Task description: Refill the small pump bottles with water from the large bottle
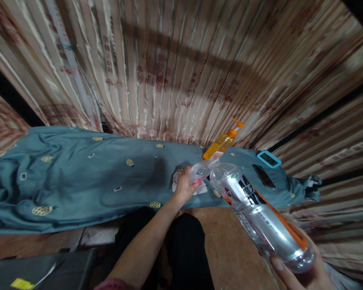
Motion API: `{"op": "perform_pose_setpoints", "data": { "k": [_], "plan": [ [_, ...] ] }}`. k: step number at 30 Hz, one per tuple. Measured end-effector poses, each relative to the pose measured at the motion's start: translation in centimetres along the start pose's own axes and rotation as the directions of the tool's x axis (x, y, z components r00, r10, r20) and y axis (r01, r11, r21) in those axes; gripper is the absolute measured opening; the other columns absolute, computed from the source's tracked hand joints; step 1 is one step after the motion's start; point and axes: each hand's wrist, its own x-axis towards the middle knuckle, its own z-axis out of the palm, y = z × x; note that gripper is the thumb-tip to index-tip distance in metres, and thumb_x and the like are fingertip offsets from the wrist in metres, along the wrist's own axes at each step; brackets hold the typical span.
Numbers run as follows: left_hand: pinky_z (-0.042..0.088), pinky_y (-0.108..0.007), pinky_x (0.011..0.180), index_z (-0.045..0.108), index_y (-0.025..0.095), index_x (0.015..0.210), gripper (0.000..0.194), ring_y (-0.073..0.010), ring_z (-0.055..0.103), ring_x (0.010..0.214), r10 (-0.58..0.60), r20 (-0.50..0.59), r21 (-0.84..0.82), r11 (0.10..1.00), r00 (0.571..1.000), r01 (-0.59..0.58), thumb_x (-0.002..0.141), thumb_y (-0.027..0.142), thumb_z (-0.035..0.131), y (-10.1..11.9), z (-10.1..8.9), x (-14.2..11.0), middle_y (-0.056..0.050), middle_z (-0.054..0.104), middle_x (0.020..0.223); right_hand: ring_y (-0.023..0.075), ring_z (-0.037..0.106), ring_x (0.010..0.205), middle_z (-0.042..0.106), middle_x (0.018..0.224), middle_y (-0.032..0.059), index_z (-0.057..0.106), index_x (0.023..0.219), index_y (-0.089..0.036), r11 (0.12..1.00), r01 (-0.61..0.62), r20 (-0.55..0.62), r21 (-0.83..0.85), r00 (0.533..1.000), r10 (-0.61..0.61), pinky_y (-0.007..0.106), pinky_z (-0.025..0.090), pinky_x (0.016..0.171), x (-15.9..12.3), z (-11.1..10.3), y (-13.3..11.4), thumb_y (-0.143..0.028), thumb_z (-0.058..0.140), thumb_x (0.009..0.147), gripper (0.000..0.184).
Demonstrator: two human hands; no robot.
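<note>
In the head view my left hand (pixel 185 186) is wrapped round a small clear plastic container (pixel 199 171) with a pink patch low on its side. My right hand (pixel 305 268) grips the base end of a large clear plastic bottle (pixel 257 213) with a silver and orange label. This bottle is tilted, its neck pointing toward the small container's top. Whether the two mouths touch, or any liquid flows, I cannot tell. A crumpled white tissue (pixel 202 189) lies on the cloth beneath my left hand. Just behind stands an orange pump bottle (pixel 219 145).
A blue-green cloth (pixel 84 173) with pineapple prints covers the narrow table. Toward its right end lie a dark phone (pixel 263 176) and a blue-framed device (pixel 269 159). Pleated patterned curtains (pixel 157 80) hang behind. A dark case (pixel 42 270) sits at the lower left.
</note>
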Motion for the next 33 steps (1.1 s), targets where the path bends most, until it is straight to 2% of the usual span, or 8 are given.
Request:
{"op": "perform_pose_setpoints", "data": {
  "k": [2,6,12,21,27,33],
  "plan": [
    [0.054,-0.035,0.087,0.057,0.019,0.113,0.048,-0.025,0.069,0.099,-0.003,0.003,0.002,1.0,1.0,0.003,0.07,0.018,0.078,0.0,0.0,0.0,-0.005,0.072,0.102,0.0444,0.045,0.135,0.052,0.142,0.0175,0.047,0.142,-0.016,1.0,0.01,-0.011,-0.003,1.0,-0.01,0.062,0.024,0.119,-0.1,0.2,-0.2,-0.066,0.079,0.054,0.106],
    [0.054,-0.034,0.087,0.056,0.02,0.113,0.05,-0.0241,0.069,0.099,-0.01,-0.003,-0.014,1.0,1.0,0.01,0.069,0.017,0.078,0.0,0.1,-0.1,-0.004,0.072,0.103,0.045,0.047,0.132,0.055,0.137,0.0177,0.05,0.136,-0.017,0.999,-0.002,0.026,-0.043,1.0,0.003,0.063,0.025,0.118,0.6,-0.5,1.0,-0.061,0.084,0.047,0.105],
    [0.054,-0.034,0.09,0.057,0.019,0.112,0.049,-0.0254,0.068,0.101,-0.016,0.002,-0.022,1.0,1.0,0.016,0.068,0.016,0.079,0.1,0.1,0.0,-0.006,0.071,0.105,0.0436,0.047,0.133,0.055,0.138,0.0163,0.049,0.136,-0.019,0.996,0.051,0.056,-0.068,0.997,-0.048,0.063,0.027,0.117,1.2,-1.5,2.5,-0.059,0.083,0.053,0.098],
    [0.054,-0.034,0.09,0.057,0.021,0.114,0.05,-0.0237,0.069,0.1,-0.017,-0.005,0.009,1.0,1.0,0.017,0.069,0.019,0.079,0.0,0.1,-0.1,-0.004,0.072,0.104,0.0421,0.049,0.131,0.056,0.136,0.0159,0.051,0.135,-0.018,0.992,0.088,0.055,-0.092,0.995,-0.083,0.061,0.03,0.116,1.3,-1.7,2.7,-0.06,0.083,0.054,0.096],
    [0.054,-0.035,0.091,0.056,0.02,0.114,0.05,-0.0245,0.068,0.103,-0.012,0.004,0.001,1.0,1.0,0.012,0.07,0.019,0.078,0.1,0.0,-0.1,-0.004,0.071,0.105,0.0441,0.047,0.132,0.056,0.136,0.0157,0.05,0.136,-0.019,0.996,0.041,0.035,-0.08,0.999,-0.038,0.064,0.027,0.117,1.1,-1.3,2.2,-0.061,0.083,0.053,0.099],
    [0.054,-0.035,0.09,0.058,0.018,0.113,0.048,-0.0246,0.069,0.101,-0.025,0.0,-0.003,1.0,1.0,0.025,0.069,0.017,0.078,0.3,-0.1,-0.1,-0.005,0.072,0.103,0.044,0.046,0.133,0.056,0.136,0.0159,0.051,0.135,-0.018,0.993,0.073,0.048,-0.096,0.996,-0.068,0.064,0.025,0.118,1.1,-1.5,2.2,-0.061,0.082,0.054,0.096]
  ]
}}
